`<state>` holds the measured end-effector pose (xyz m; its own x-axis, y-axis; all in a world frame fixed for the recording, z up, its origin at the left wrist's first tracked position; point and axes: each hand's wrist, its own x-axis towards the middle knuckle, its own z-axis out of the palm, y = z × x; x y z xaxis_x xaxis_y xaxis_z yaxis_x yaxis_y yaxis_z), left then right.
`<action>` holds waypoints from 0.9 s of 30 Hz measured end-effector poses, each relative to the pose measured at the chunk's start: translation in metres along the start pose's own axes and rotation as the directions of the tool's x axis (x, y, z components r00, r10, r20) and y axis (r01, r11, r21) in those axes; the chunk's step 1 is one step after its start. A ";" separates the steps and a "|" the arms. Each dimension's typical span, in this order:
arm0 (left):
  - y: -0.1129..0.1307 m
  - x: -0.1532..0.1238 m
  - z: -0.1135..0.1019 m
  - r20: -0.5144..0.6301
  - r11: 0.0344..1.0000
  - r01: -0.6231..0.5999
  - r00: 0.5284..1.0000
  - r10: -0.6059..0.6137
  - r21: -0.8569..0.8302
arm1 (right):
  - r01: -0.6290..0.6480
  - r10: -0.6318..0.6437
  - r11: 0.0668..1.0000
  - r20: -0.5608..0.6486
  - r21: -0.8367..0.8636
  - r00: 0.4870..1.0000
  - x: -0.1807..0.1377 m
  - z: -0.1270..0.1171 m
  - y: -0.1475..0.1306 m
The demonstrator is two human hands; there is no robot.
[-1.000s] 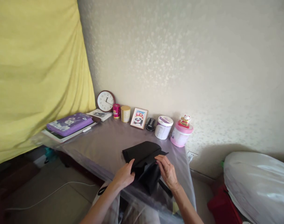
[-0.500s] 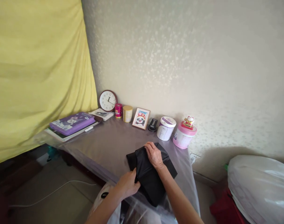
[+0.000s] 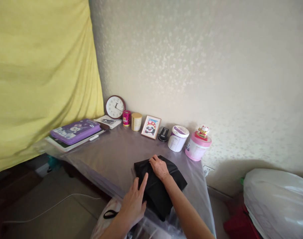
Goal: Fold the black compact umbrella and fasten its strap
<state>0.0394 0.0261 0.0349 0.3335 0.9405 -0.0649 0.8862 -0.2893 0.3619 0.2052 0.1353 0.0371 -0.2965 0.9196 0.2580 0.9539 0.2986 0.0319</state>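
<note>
A folded black cloth [image 3: 163, 189] lies near the front edge of a table [image 3: 111, 156] covered in clear plastic. My left hand [image 3: 135, 200] lies flat on the cloth's left side with its fingers stretched out. My right hand [image 3: 159, 167] presses down on the cloth's far part, fingers curled over the fabric. Part of the cloth hangs over the table's front edge.
Along the wall stand a round clock [image 3: 114, 107], a red tin [image 3: 126, 118], a beige tin [image 3: 136, 121], a panda picture frame [image 3: 151, 126], a white tub [image 3: 177, 138] and a pink tub [image 3: 197, 146]. A purple case [image 3: 75, 131] lies at left by a yellow curtain [image 3: 37, 76].
My right hand has moved from the cloth's near edge to its far part. My left hand has let go of the edge and flattened out. The cloth is now more neatly folded.
</note>
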 end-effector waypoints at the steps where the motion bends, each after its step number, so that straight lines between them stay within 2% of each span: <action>1: 0.001 0.000 0.002 0.003 1.000 -0.018 1.000 0.018 0.022 | -0.001 0.002 1.000 0.006 -0.004 1.000 0.000 0.001 0.000; 4: 0.004 0.003 0.008 0.036 0.996 -0.075 0.997 0.073 0.050 | -0.006 0.006 1.000 0.016 -0.012 1.000 0.000 0.001 0.000; 7: 0.006 0.006 0.015 0.018 0.992 -0.111 0.994 0.110 0.062 | -0.005 0.005 1.000 0.017 -0.014 1.000 -0.002 0.000 0.001; 12: 0.005 0.002 0.019 -0.045 0.995 -0.080 0.996 0.083 0.065 | -0.001 0.002 1.000 0.019 -0.010 1.000 -0.004 -0.002 0.000; 17: 0.000 0.003 0.017 0.029 0.978 -0.187 0.982 0.185 0.093 | 0.012 -0.012 1.000 0.034 -0.003 0.999 -0.001 -0.004 -0.001; 22: -0.003 0.007 0.017 0.064 0.975 -0.196 0.980 0.190 0.101 | 0.012 -0.012 1.000 0.019 0.011 1.000 -0.009 -0.012 -0.004; 24: -0.003 0.007 0.017 0.061 0.976 -0.193 0.980 0.188 0.098 | 0.063 -0.063 0.996 -0.008 0.065 0.998 -0.021 -0.016 -0.008; 27: -0.003 0.007 0.017 0.061 0.979 -0.188 0.981 0.183 0.079 | 0.220 -0.216 0.961 -0.045 0.169 0.975 -0.042 -0.017 -0.013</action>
<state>0.0444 0.0303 0.0172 0.5094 0.8588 -0.0543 0.8303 -0.4738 0.2935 0.2062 0.0881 0.0426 -0.4927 0.8210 0.2884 0.8430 0.5325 -0.0758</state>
